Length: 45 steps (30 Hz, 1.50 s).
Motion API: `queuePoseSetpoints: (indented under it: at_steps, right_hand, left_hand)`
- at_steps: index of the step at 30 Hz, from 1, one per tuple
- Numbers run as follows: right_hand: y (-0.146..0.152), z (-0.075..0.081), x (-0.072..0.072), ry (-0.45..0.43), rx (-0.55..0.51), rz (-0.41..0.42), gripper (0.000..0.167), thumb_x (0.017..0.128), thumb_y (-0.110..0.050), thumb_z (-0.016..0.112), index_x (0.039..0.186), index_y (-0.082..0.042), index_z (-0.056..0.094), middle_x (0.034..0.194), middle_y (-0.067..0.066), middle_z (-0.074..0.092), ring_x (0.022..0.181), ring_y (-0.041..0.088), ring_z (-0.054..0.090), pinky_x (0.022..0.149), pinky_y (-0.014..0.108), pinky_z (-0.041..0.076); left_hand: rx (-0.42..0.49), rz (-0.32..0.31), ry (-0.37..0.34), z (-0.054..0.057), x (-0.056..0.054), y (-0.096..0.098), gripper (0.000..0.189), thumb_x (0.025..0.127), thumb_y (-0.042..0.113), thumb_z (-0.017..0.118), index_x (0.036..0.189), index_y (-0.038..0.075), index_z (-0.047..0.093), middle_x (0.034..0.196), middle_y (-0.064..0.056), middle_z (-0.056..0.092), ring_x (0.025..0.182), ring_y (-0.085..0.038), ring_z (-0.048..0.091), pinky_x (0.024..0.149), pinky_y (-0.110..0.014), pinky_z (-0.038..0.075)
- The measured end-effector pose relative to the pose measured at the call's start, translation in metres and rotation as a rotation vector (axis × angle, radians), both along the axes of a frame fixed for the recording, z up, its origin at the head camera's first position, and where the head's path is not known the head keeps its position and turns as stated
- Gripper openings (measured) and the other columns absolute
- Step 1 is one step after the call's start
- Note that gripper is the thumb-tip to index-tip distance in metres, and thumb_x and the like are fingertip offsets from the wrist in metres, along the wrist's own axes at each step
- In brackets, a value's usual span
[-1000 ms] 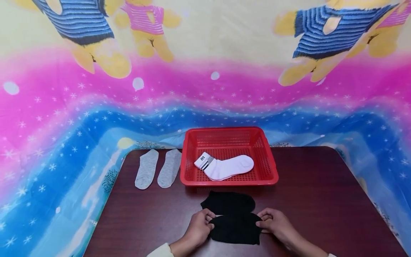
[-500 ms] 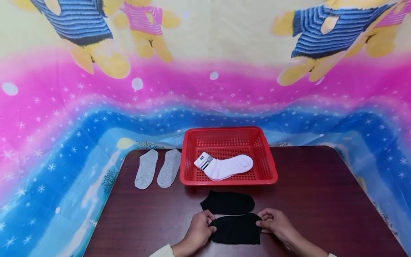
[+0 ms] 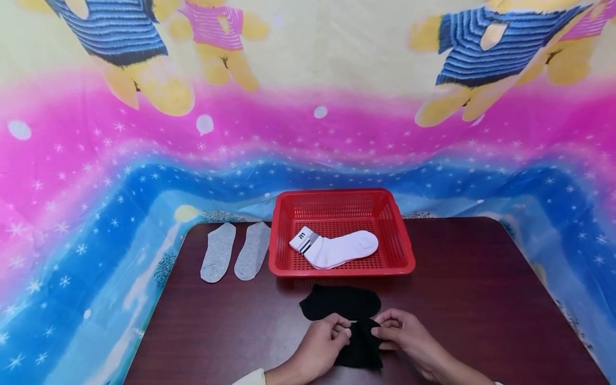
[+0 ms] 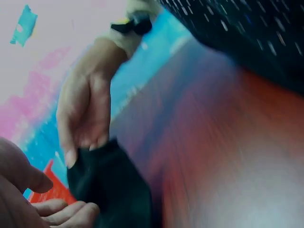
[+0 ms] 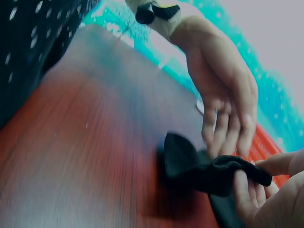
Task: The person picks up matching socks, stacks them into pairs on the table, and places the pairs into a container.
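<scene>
In the head view a black ankle sock (image 3: 358,350) lies bunched and folded between the two hands at the table's front. The right hand (image 3: 406,334) pinches its right side; thumb and fingers on the cloth also show in the right wrist view (image 5: 270,192). My left hand (image 3: 317,347) is at the sock's left side, thumb and fingers apart in the left wrist view (image 4: 28,190), fingertips right at the cloth. In the right wrist view, its fingers hang fairly straight over the sock. A second black sock (image 3: 341,302) lies flat just behind.
A red plastic basket (image 3: 341,271) stands behind the black socks with a white striped-cuff sock (image 3: 344,250) in it. Two grey socks (image 3: 218,254) lie flat left of the basket. A patterned cloth backdrop (image 3: 317,133) surrounds the dark wooden table (image 3: 471,289).
The left hand has moved right, and the front black sock has gone from flat to folded over toward the right hand. The left fingers have come apart from their hold on it.
</scene>
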State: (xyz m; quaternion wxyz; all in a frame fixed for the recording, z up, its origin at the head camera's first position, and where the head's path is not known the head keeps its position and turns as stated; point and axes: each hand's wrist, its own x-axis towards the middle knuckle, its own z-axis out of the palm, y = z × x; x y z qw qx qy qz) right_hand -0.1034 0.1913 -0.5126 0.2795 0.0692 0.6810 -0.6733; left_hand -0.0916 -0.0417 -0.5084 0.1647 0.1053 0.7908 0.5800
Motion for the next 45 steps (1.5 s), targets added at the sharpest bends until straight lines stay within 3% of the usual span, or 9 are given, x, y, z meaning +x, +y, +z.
queuePoseSetpoints:
  at_steps: [5,9,14,21,28,31,35,41,45]
  right_hand:
    - [-0.015,0.006,0.003,-0.002,-0.003,0.001,0.029,0.096,-0.014,0.068,0.114,0.005,0.057,0.094,0.001,0.063,0.088,0.014,0.064,0.079,0.032,0.06]
    - [-0.023,0.003,0.004,-0.013,-0.034,0.013,0.032,0.1,-0.017,0.064,0.119,0.006,0.058,0.105,0.005,0.065,0.1,0.017,0.068,0.085,0.036,0.061]
    - [-0.029,0.0,0.007,-0.009,-0.091,0.045,0.04,0.104,-0.016,0.057,0.131,0.014,0.056,0.127,0.012,0.066,0.113,0.015,0.067,0.095,0.039,0.058]
    - [-0.032,0.002,0.012,0.004,-0.18,0.132,0.049,0.103,-0.004,0.052,0.142,0.023,0.04,0.144,0.031,0.054,0.118,0.011,0.064,0.1,0.033,0.055]
    - [-0.031,0.0,0.013,0.032,-0.2,0.119,0.041,0.099,0.002,0.048,0.135,0.023,0.044,0.127,0.022,0.066,0.114,0.016,0.067,0.097,0.029,0.056]
    - [-0.03,-0.004,0.012,0.109,-0.103,0.057,0.036,0.095,0.004,0.051,0.127,0.019,0.046,0.113,0.01,0.066,0.101,0.012,0.068,0.087,0.026,0.059]
    - [-0.026,-0.013,0.01,0.309,0.059,0.031,0.043,0.087,0.008,0.06,0.126,0.015,0.045,0.11,0.013,0.062,0.091,0.006,0.061,0.078,0.023,0.056]
    - [-0.019,-0.028,0.005,0.628,0.138,0.224,0.056,0.084,0.001,0.073,0.137,0.001,0.054,0.13,0.021,0.056,0.108,0.004,0.055,0.084,0.025,0.054]
    - [-0.016,-0.035,-0.001,0.802,0.19,0.342,0.049,0.087,-0.01,0.076,0.133,-0.017,0.065,0.133,0.006,0.063,0.119,0.004,0.052,0.096,0.024,0.048]
  left_hand:
    - [0.184,0.04,-0.224,0.003,0.003,0.01,0.027,0.101,0.008,0.06,0.119,-0.011,0.064,0.099,-0.02,0.074,0.089,-0.032,0.074,0.072,-0.031,0.062]
    - [0.259,0.086,-0.313,0.002,0.003,0.011,0.032,0.103,0.008,0.057,0.124,-0.015,0.061,0.106,-0.025,0.074,0.092,-0.035,0.075,0.075,-0.036,0.063]
    - [0.299,0.13,-0.306,0.0,0.004,0.012,0.03,0.101,0.007,0.06,0.12,-0.016,0.061,0.105,-0.023,0.075,0.088,-0.029,0.075,0.072,-0.036,0.063]
    - [0.223,0.146,-0.26,-0.007,0.002,0.011,0.022,0.093,0.008,0.072,0.108,-0.006,0.068,0.088,-0.016,0.076,0.072,-0.015,0.069,0.063,-0.028,0.059]
    - [0.224,0.215,-0.25,-0.011,0.001,0.006,0.012,0.096,0.0,0.064,0.101,-0.01,0.068,0.078,-0.018,0.073,0.072,-0.041,0.075,0.063,-0.04,0.062]
    - [0.183,0.225,-0.239,-0.007,-0.001,0.004,0.012,0.094,-0.001,0.061,0.099,-0.009,0.069,0.069,-0.009,0.068,0.066,-0.037,0.074,0.061,-0.039,0.062]
    - [0.141,0.214,-0.23,0.003,-0.001,0.002,0.014,0.088,-0.002,0.059,0.092,-0.004,0.072,0.066,-0.002,0.066,0.06,-0.022,0.071,0.058,-0.038,0.06]
    - [0.154,0.171,-0.251,0.017,-0.001,0.002,0.022,0.085,-0.004,0.055,0.093,-0.002,0.074,0.074,-0.009,0.073,0.057,-0.018,0.069,0.056,-0.035,0.06]
    - [0.119,0.112,-0.263,0.027,-0.003,0.001,0.022,0.085,-0.003,0.055,0.092,0.001,0.075,0.075,-0.008,0.074,0.053,-0.012,0.064,0.055,-0.036,0.059]
